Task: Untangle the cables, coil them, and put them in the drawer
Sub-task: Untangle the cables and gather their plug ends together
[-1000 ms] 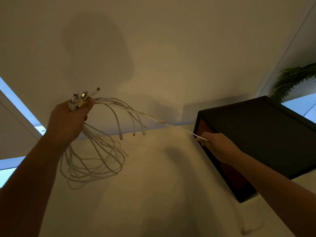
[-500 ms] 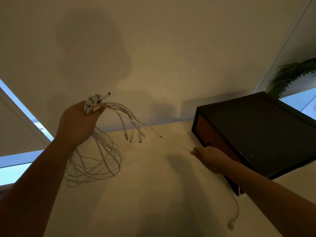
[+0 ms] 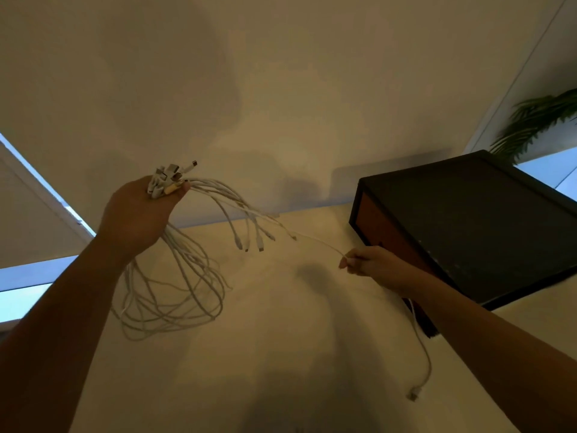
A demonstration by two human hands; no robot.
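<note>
My left hand [image 3: 140,214] is raised at the left and grips a bundle of white cables [image 3: 175,289] near their plugs, which stick up above my fingers. Several loops hang below it and several loose ends dangle to the right. My right hand [image 3: 371,265] pinches a single white cable [image 3: 321,243] that runs back to the bundle. Its free end passes under my forearm and hangs down to a plug [image 3: 414,394] at the lower right. The dark drawer box [image 3: 487,220] with a reddish front stands at the right on the pale tabletop [image 3: 281,354].
A pale wall rises behind the table. Bright windows show at the left edge and far right. A green plant [image 3: 537,120] stands behind the box at the upper right.
My right hand has drawn the single cable down and away from the box front, toward the middle. More of its free end now hangs below my forearm. My left hand shifted slightly right.
</note>
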